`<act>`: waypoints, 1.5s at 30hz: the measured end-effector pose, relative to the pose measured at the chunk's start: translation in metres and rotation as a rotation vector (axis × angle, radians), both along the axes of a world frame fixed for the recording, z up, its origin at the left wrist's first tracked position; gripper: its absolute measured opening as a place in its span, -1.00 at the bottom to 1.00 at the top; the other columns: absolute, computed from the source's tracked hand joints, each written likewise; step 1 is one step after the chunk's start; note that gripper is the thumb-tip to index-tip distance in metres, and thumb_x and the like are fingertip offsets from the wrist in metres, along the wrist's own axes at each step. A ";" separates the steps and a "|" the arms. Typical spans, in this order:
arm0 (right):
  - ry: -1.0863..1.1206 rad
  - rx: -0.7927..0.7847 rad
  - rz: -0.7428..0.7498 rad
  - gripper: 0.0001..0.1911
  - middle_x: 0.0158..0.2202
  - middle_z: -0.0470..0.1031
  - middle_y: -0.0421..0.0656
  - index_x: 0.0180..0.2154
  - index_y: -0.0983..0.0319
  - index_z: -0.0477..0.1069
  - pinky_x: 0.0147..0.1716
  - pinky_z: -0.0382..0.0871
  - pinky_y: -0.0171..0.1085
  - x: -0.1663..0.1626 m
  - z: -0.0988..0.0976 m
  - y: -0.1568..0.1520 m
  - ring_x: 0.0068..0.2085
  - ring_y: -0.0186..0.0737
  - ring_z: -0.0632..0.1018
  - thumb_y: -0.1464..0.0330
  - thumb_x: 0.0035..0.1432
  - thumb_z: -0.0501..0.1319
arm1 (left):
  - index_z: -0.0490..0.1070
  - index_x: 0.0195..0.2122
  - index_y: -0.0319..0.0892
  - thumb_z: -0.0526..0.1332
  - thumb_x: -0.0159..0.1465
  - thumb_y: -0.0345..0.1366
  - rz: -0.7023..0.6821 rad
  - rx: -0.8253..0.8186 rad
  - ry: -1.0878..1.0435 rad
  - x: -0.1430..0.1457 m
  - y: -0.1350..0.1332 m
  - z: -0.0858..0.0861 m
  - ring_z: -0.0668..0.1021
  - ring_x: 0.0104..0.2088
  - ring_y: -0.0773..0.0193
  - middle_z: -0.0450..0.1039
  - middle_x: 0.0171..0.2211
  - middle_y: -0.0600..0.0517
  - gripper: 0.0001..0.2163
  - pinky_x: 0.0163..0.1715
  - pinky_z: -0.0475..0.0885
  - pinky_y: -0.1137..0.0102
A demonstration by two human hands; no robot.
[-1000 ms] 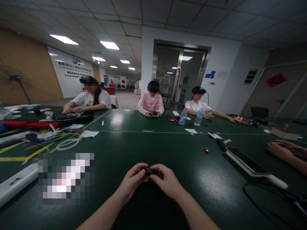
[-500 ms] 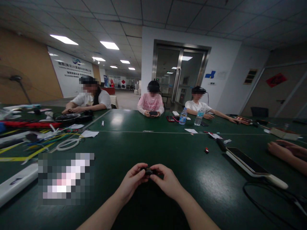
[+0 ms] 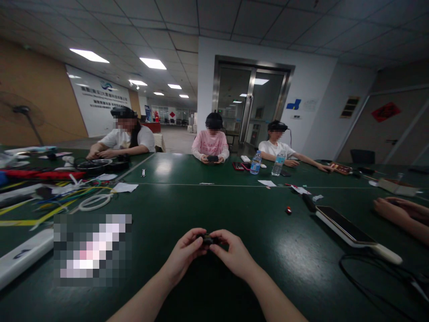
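A small black part (image 3: 208, 240) is pinched between the fingertips of the left hand (image 3: 183, 255) and right hand (image 3: 234, 256), held just above the green table (image 3: 261, 223), apparently so both thumbs can work it.

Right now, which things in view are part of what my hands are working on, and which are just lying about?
In hand:
- small black part, pinched between left hand and right hand

Lying about:
- phone on white strip
- small red piece
- black cable
- white cable coil
- water bottles
- paper slips
- green table
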State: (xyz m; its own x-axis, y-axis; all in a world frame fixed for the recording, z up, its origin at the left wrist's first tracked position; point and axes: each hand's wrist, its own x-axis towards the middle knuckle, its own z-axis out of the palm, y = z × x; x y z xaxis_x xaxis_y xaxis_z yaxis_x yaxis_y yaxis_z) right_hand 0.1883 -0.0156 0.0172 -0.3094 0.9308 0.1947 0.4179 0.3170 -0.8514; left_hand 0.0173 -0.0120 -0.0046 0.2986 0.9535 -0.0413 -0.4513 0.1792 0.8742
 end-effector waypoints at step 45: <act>-0.007 0.011 0.016 -0.76 -0.19 0.47 -0.20 -0.19 0.13 0.39 -0.14 0.31 -0.20 -0.001 -0.001 0.001 -0.17 -0.20 0.47 0.38 0.03 0.18 | 0.08 0.10 0.01 0.22 0.13 -0.32 0.005 -0.008 -0.004 -0.002 0.001 -0.005 0.51 -0.31 0.26 0.38 -0.25 0.01 -0.49 -0.27 0.37 0.35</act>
